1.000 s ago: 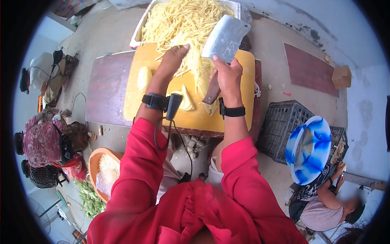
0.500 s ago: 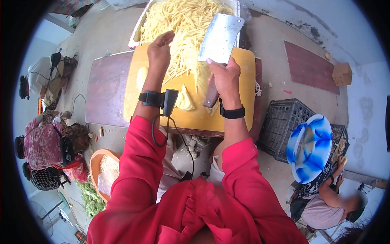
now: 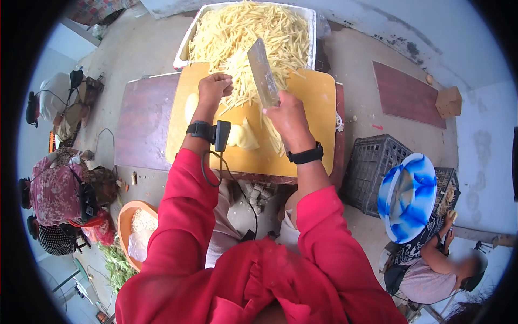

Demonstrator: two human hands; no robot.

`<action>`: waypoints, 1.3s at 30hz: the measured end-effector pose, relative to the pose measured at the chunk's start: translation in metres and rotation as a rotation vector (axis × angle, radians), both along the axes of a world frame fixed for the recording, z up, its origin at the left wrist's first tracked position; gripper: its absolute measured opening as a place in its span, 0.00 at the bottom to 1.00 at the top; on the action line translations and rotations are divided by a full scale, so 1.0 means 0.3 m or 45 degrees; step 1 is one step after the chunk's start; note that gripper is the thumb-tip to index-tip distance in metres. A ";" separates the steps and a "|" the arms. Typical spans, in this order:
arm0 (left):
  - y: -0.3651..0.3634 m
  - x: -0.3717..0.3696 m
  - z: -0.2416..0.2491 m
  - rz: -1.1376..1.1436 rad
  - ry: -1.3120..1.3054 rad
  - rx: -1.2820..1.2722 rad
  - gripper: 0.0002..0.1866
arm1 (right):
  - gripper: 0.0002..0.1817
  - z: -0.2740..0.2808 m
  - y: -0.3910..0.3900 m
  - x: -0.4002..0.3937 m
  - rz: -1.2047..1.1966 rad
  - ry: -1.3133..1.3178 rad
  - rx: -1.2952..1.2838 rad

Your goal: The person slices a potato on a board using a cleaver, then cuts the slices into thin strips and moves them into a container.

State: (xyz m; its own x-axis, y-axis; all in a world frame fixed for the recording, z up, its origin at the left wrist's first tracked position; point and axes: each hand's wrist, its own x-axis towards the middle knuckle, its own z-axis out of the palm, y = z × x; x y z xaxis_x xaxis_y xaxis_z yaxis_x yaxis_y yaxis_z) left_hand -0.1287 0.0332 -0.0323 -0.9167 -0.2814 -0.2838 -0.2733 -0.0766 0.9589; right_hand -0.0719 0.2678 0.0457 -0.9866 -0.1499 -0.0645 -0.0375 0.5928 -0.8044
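Being gripped in a closed fist by the right hand [image 3: 288, 116], the cleaver [image 3: 263, 73] is tilted over pale strips [image 3: 243, 89]. The left hand [image 3: 214, 90] is loosely curled; whether anything is pinched there can't be told. Sliced pieces [image 3: 247, 137] are set towards the cutting board [image 3: 318, 97]'s near edge, a peeled potato [image 3: 191, 106] by its left edge. Beyond its far edge, strips are heaped in a white box [image 3: 183, 51]. Strips are seemingly being shifted; a controlled blade, with fingers clear, is called for.

1 head-worn camera looks forward and down onto the board [image 3: 314, 121].
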 end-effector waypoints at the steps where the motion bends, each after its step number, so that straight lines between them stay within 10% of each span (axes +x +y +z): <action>1: -0.008 0.005 -0.003 -0.036 -0.060 -0.149 0.08 | 0.16 -0.007 -0.001 0.007 0.023 -0.001 0.034; 10: -0.007 0.117 0.025 -0.202 0.009 -0.425 0.06 | 0.16 0.045 0.021 0.090 0.283 0.014 0.305; 13: -0.003 0.203 -0.009 -0.631 0.030 -1.327 0.12 | 0.15 0.015 0.051 0.121 0.321 0.010 0.401; 17: 0.061 0.357 0.011 -0.467 -0.235 -1.573 0.28 | 0.10 -0.023 0.061 0.211 0.315 -0.025 0.456; 26: 0.096 0.530 -0.242 -0.165 -0.068 -1.325 0.28 | 0.14 -0.145 0.045 0.334 0.245 -0.105 0.470; 39: 0.119 0.554 -0.124 -0.153 0.418 -1.291 0.18 | 0.09 -0.219 0.002 0.373 0.261 -0.150 0.497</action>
State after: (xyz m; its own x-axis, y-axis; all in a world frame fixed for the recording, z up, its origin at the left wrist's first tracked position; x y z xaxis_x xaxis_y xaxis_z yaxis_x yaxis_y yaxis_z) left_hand 0.0376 0.0689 -0.0695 -0.9430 -0.1502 0.2970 0.0567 0.8068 0.5881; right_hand 0.0400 0.2685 -0.0201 -0.9216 -0.2836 -0.2652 -0.1074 0.8426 -0.5278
